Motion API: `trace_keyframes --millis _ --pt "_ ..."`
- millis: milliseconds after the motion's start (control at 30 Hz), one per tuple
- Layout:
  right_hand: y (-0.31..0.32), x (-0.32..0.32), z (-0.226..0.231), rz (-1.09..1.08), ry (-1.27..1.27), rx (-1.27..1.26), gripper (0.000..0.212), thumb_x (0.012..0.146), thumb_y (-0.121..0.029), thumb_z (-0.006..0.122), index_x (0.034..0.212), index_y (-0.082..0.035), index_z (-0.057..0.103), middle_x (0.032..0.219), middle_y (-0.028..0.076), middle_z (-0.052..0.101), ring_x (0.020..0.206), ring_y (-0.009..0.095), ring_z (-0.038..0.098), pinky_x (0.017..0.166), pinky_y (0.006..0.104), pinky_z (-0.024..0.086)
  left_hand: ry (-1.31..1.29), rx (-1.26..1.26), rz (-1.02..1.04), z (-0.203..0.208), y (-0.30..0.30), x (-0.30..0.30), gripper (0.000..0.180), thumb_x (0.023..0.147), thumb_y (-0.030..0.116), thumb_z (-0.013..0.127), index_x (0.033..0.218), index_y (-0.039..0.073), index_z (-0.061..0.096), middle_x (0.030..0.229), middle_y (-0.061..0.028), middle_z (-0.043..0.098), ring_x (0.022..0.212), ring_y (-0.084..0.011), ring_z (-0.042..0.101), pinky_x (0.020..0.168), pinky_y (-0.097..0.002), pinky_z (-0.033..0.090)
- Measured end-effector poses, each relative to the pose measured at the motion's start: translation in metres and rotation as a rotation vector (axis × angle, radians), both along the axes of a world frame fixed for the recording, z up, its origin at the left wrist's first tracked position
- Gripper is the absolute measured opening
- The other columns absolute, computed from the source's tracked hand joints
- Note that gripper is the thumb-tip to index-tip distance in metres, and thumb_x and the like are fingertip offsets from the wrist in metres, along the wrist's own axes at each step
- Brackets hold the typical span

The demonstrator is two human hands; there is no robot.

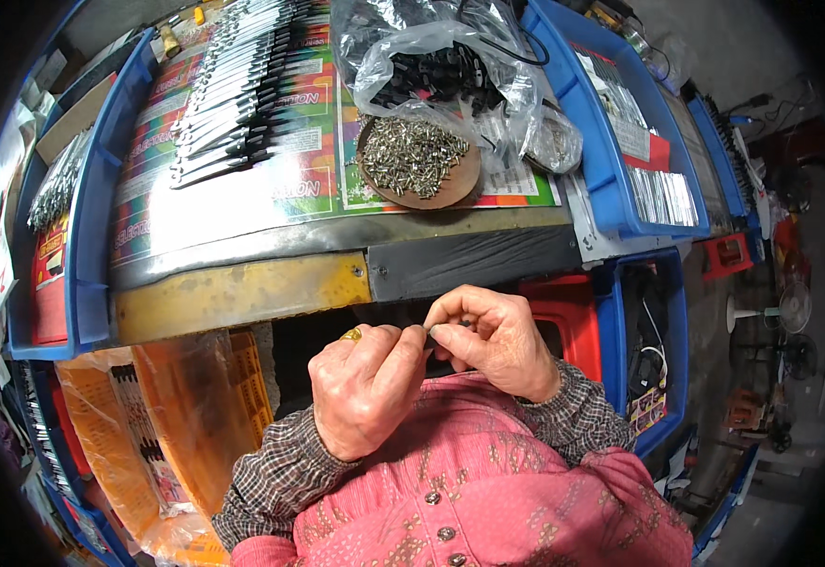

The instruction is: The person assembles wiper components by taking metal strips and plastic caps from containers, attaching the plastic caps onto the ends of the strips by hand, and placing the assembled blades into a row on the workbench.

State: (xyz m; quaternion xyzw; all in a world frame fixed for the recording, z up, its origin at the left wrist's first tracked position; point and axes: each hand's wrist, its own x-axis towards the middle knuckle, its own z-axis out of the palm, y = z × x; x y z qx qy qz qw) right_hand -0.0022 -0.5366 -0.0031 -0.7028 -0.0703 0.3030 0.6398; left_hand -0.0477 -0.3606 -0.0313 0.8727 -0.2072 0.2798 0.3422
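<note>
My left hand [365, 386] and my right hand [499, 342] meet in front of my chest, just off the table's front edge. The fingers of both are closed in a pinch, thumb and fingertips together. Whatever lies between the fingertips is tiny and mostly hidden. A yellow ring-like band shows on a left finger. Beyond the hands, a round brown dish [467, 181] on the table carries a heap of small silvery metal pieces [414, 156]. Behind it an open clear plastic bag [386, 68] contains black parts [441, 77].
Rows of white-and-black pen-like pieces [238, 90] lie on the table at left. Blue trays [94, 217] [601, 142] flank it. Below stand an orange crate [190, 416] with a plastic liner, a red stool [573, 326] and a blue bin [677, 369].
</note>
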Motion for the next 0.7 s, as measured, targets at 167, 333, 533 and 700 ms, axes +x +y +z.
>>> trace_keyframes --millis 167,333,533,700 --pt "0.002 0.014 -0.004 0.026 -0.648 -0.027 0.011 0.085 -0.004 0.068 0.094 0.001 0.063 0.074 0.004 0.061 0.063 0.009 0.056 0.054 0.0246 0.046 -0.001 -0.026 0.009 0.005 0.002 0.003 0.029 0.064 0.001 0.072 0.091 0.001 0.062 0.072 -0.0068 0.056 0.057 -0.0205 0.058 0.048 -0.0319 0.046" --pt "0.006 0.046 -0.002 -0.106 -1.172 -0.337 0.017 0.074 0.000 0.073 0.089 -0.002 0.065 0.079 0.009 0.062 0.071 0.025 0.059 0.064 0.0339 0.048 0.064 -0.051 0.028 0.002 0.010 0.003 0.028 0.065 0.002 0.074 0.091 0.003 0.063 0.071 -0.0069 0.058 0.058 -0.0226 0.059 0.051 -0.0335 0.047" --pt "0.010 0.073 -0.005 -0.074 -1.311 -0.446 0.029 0.067 0.000 0.074 0.094 -0.004 0.064 0.091 0.008 0.061 0.090 0.029 0.056 0.076 0.0387 0.047 0.146 -0.068 0.083 0.004 0.020 0.004 0.027 0.065 -0.003 0.074 0.089 0.003 0.063 0.071 -0.0094 0.059 0.060 -0.0255 0.059 0.053 -0.0345 0.047" --pt "0.019 0.081 -0.010 -0.056 -1.311 -0.487 0.028 0.067 0.000 0.073 0.093 -0.004 0.064 0.092 0.008 0.059 0.092 0.029 0.054 0.080 0.0396 0.046 0.173 -0.087 0.103 0.000 0.025 0.005 0.028 0.066 -0.004 0.074 0.090 0.003 0.063 0.070 -0.0098 0.058 0.059 -0.0259 0.058 0.053 -0.0350 0.046"
